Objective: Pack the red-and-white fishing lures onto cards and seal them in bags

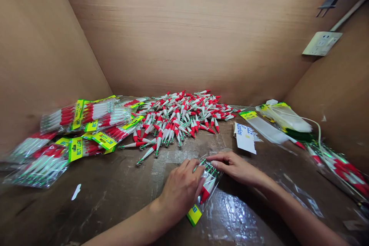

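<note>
My left hand point(181, 188) lies curled over a clear plastic packet point(209, 182) of red-and-white lures with a yellow header card, pressing it onto the tabletop. My right hand point(235, 167) pinches the far end of the same packet, where green-tipped lure ends stick out. Just beyond the hands lies a large loose pile of red-and-white lures point(178, 117). To the left sit several filled packets point(86, 127) with yellow-green labels.
Brown board walls close in the left, back and right sides. Empty clear bags with yellow headers point(276, 121) and a white handwritten slip point(245, 138) lie at the right, with more lures point(343, 167) along the right wall. A wall socket point(321, 43) is at upper right.
</note>
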Demonstrator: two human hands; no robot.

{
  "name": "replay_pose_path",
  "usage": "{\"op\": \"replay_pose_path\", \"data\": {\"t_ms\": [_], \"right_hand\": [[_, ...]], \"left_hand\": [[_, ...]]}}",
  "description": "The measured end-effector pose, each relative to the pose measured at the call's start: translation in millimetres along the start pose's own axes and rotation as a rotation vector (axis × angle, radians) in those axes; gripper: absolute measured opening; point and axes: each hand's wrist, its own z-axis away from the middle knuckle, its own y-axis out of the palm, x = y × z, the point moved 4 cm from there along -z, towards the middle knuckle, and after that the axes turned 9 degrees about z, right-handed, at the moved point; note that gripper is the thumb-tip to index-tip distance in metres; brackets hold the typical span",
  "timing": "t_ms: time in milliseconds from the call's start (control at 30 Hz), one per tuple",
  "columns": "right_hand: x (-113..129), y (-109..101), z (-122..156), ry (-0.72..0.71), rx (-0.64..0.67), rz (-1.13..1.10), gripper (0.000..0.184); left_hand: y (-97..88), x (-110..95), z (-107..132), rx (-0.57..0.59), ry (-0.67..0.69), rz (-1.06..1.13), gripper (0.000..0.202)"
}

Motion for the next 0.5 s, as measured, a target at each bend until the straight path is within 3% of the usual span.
{"op": "replay_pose_path", "data": {"t_ms": [133, 300, 500], "right_hand": [[-0.9, 4.2, -0.8, -0.005, -0.044, 0.076, 0.035], [7.6, 10.5, -1.9, -0.073, -0.071, 0.116, 0.030], [28.7, 19.9, 2.5, -0.195, -0.086, 0.188, 0.028]], "left_hand": [[-0.8, 4.6, -0.6, -0.032, -0.013, 0.132, 0.028], [-4.5, 29.0, -9.2, -0.132, -0.142, 0.390, 0.062], [2.0, 53.4, -23.2, 0.019, -0.309, 0.920, 0.063]]}}
